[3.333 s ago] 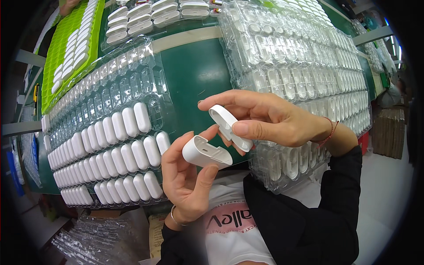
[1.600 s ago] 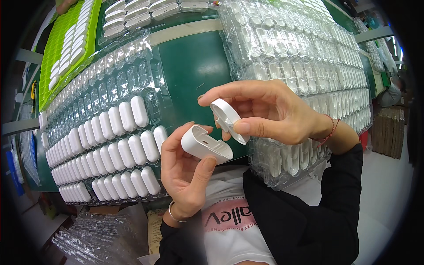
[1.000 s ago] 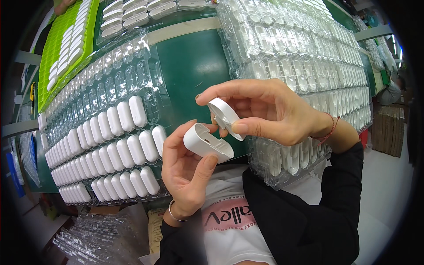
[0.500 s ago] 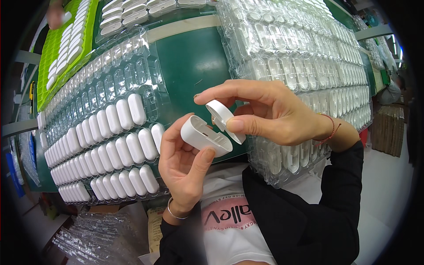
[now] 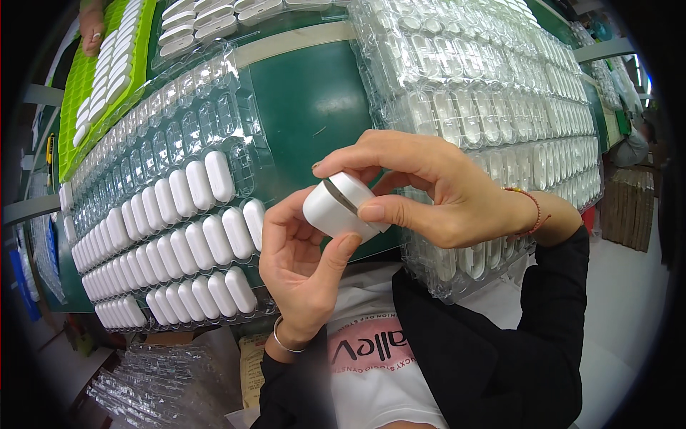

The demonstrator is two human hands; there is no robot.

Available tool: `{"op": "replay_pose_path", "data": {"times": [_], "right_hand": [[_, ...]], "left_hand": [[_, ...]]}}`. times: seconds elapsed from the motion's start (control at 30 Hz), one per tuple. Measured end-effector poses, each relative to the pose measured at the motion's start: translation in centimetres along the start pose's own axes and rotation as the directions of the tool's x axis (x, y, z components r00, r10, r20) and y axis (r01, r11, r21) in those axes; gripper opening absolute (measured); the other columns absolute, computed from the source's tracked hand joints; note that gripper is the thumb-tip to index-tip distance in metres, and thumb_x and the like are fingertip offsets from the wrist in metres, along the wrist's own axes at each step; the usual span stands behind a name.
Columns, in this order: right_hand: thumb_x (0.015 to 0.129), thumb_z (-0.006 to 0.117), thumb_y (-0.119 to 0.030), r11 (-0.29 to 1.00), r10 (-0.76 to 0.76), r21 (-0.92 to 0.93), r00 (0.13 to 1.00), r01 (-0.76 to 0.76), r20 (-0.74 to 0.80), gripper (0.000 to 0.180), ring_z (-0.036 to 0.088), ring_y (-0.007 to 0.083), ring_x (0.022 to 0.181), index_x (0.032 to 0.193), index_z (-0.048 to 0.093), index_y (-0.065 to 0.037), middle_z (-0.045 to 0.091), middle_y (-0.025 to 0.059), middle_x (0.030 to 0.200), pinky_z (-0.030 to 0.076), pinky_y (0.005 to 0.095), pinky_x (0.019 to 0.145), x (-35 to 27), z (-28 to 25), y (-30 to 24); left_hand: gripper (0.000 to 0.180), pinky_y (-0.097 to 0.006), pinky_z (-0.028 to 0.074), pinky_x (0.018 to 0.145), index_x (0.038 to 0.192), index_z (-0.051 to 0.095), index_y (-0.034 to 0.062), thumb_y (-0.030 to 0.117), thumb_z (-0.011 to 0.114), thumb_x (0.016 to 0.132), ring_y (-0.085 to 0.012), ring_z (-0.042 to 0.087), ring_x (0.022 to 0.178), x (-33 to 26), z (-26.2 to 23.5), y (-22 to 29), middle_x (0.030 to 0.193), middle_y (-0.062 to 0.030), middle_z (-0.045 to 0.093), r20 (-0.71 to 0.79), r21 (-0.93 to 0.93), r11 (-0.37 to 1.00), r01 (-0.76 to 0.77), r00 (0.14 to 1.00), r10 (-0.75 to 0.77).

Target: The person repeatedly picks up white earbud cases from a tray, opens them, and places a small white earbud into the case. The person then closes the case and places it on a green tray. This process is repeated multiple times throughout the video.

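White case (image 5: 336, 209), its lid nearly closed, sits above the green desk (image 5: 307, 107), grasped by the fingers of both the left hand (image 5: 304, 268) and right hand (image 5: 429, 193), beside a clear blister tray (image 5: 164, 214).
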State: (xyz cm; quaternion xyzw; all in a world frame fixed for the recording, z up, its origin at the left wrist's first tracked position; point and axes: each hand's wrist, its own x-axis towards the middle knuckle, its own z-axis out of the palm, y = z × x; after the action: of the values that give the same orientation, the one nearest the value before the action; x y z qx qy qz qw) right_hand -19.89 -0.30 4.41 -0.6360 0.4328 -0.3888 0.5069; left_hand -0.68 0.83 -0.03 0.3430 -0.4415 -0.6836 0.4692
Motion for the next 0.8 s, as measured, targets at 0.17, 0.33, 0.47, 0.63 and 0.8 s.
{"op": "replay_pose_path", "data": {"times": [0.17, 0.33, 0.47, 0.63, 0.8], "right_hand": [[0.088, 0.063, -0.006, 0.995, 0.01, -0.101, 1.0, -0.008, 0.022, 0.039, 0.058, 0.0176, 0.092, 0.127, 0.056, -0.002, 0.056, 0.0084, 0.103, 0.053, 0.03, 0.081, -0.2, -0.1, -0.2], [0.087, 0.063, -0.005, 0.997, -0.027, -0.076, 0.999, 0.024, -0.039, 0.037, 0.058, 0.018, 0.091, 0.123, 0.057, -0.001, 0.055, 0.0097, 0.101, 0.052, 0.03, 0.081, -0.5, 0.5, -0.2], [0.085, 0.063, -0.004, 0.934, -0.128, -0.335, 0.992, 0.122, 0.006, 0.037, 0.058, 0.0184, 0.09, 0.122, 0.057, 0.001, 0.055, 0.0107, 0.098, 0.051, 0.0294, 0.082, -1.2, 0.9, -1.1], [0.087, 0.061, -0.004, 1.0, 0.01, -0.017, 0.998, -0.009, 0.059, 0.038, 0.059, 0.0183, 0.093, 0.124, 0.056, 0.003, 0.06, 0.0106, 0.099, 0.05, 0.0286, 0.085, -1.1, 0.0, -1.2], [0.09, 0.061, -0.006, 0.923, 0.189, 0.306, 0.968, -0.233, 0.167, 0.04, 0.059, 0.0177, 0.098, 0.128, 0.054, 0.002, 0.058, 0.0091, 0.102, 0.05, 0.0297, 0.088, -0.4, -0.6, -1.8]], "left_hand": [[0.051, -0.034, 0.047, 0.098, 0.123, 0.044, -0.0029, -0.002, 0.073, 0.081, -0.0196, 0.057, 0.112, 0.1, 0.1, -0.3, 0.12, -0.0141, 0.056, 0.013, 0.005, 0.999, -0.039, 0.999, 0.039], [0.047, -0.032, 0.046, 0.094, 0.118, 0.047, -0.0023, -0.003, 0.074, 0.079, -0.0178, 0.057, 0.107, 0.0, 0.5, -0.6, 0.113, -0.0114, 0.056, -0.006, -0.066, 0.996, -0.061, 0.998, 0.061], [0.043, -0.029, 0.045, 0.088, 0.112, 0.049, -0.0026, -0.004, 0.075, 0.078, -0.0152, 0.056, 0.098, -0.7, 0.7, 0.1, 0.106, -0.0088, 0.056, -0.002, -0.054, 0.998, -0.011, 1.0, 0.011], [0.041, -0.029, 0.045, 0.085, 0.106, 0.053, -0.0008, 0.003, 0.08, 0.075, -0.0143, 0.056, 0.094, -0.3, -0.2, 0.5, 0.1, -0.0073, 0.058, 0.071, -0.176, 0.979, 0.099, 0.994, -0.088], [0.043, -0.029, 0.046, 0.085, 0.103, 0.054, 0.0009, 0.009, 0.083, 0.073, -0.014, 0.057, 0.093, -0.3, -0.5, 0.7, 0.099, -0.0062, 0.059, 0.102, -0.272, 0.95, 0.151, 0.987, -0.127]]}}
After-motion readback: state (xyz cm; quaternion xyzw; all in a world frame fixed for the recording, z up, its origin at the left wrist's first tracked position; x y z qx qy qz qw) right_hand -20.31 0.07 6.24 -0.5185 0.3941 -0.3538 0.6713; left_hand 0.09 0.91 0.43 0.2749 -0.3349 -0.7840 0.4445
